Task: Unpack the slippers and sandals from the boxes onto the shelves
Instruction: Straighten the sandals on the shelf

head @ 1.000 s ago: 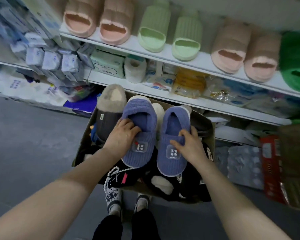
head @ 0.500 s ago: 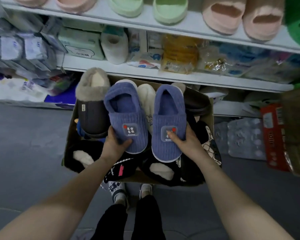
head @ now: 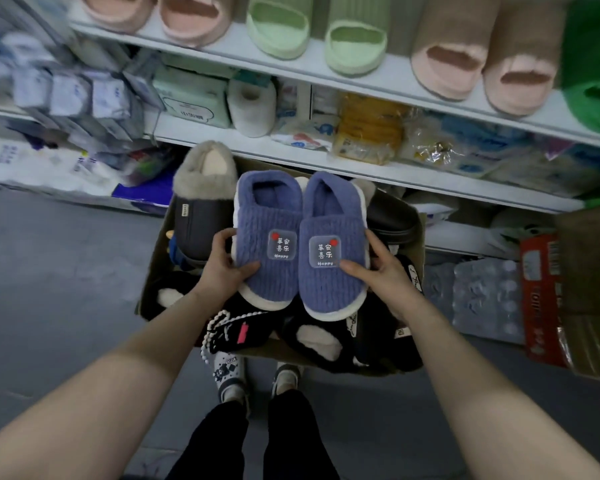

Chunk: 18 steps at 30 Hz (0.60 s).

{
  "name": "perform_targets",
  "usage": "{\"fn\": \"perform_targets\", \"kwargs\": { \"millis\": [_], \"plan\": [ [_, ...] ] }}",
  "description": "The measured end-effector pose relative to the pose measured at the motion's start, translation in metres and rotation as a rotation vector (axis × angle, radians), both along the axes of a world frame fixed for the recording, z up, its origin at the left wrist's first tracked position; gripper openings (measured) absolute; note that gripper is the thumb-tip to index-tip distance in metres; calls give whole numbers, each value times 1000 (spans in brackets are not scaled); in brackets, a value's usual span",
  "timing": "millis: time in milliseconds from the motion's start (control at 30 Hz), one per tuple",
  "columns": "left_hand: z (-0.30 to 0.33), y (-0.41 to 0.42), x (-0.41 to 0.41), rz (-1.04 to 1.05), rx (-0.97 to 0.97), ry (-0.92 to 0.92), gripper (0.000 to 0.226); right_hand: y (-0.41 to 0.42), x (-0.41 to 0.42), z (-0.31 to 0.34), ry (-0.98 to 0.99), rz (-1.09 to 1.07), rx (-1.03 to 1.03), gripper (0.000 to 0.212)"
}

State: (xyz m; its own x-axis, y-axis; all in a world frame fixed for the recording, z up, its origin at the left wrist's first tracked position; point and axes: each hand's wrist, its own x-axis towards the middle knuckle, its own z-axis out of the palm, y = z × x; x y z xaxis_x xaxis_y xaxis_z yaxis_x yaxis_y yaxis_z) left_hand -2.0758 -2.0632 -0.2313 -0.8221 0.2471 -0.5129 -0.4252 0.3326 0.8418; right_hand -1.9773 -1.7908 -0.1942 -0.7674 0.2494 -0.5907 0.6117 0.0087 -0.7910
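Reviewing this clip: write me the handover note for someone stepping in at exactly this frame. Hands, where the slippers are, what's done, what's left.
Left hand grips the left blue slipper; right hand grips the right blue slipper. The pair is held side by side, touching, above the cardboard box.
Done: the top shelf already carries pink, light green, tan and green pairs.
Left: shelve this blue pair, then the rest of the box, including a dark fur-lined slipper and black slippers. How many lie deeper I cannot tell.
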Motion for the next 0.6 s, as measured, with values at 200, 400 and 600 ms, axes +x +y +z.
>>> {"fn": "perform_targets", "kwargs": {
  "millis": [200,400,600],
  "plan": [
    [39,-20,-1,-2,76,-67,63,-6,-3,41,36,-57,16,67],
    [110,-40,6,28,198,-40,70,-19,-2,102,193,-114,67,58],
    [182,-64,-14,4,219,44,67,-33,-12,182,350,-86,100,54]
  ]
}}
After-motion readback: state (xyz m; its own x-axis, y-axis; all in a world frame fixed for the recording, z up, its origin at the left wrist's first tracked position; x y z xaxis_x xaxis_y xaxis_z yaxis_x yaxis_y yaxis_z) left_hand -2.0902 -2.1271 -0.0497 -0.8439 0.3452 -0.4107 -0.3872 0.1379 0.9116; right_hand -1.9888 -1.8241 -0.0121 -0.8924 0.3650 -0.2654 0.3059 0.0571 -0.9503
